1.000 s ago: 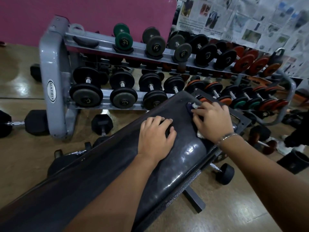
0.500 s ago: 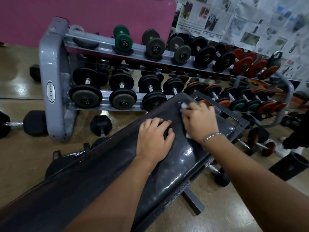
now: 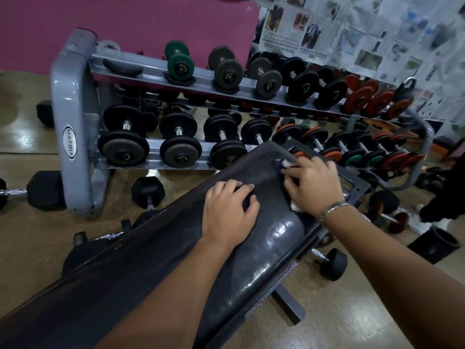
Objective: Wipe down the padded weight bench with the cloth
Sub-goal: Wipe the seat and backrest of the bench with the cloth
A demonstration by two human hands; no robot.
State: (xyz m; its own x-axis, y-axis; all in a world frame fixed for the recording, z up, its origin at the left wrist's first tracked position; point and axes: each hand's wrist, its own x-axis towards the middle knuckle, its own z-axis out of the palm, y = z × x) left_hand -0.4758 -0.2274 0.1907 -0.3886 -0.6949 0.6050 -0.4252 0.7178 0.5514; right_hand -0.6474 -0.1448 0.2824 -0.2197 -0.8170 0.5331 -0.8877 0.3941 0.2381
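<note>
A long black padded bench point(image 3: 156, 253) runs from the lower left up to the centre right, its pad shiny near the far end. My right hand point(image 3: 313, 186) presses a small blue and white cloth point(image 3: 281, 164) flat against the far end of the pad; most of the cloth is hidden under the fingers and palm. My left hand point(image 3: 227, 210) lies palm down on the pad just left of it, fingers spread, holding nothing.
A grey two-tier dumbbell rack point(image 3: 73, 137) full of black, green and orange dumbbells stands right behind the bench. Loose dumbbells point(image 3: 147, 191) lie on the wooden floor to the left and under the bench's right side. A black bin point(image 3: 434, 244) sits at right.
My right hand slid the cloth left along the far end of the pad, then back slightly right. My left hand stayed in place on the pad.
</note>
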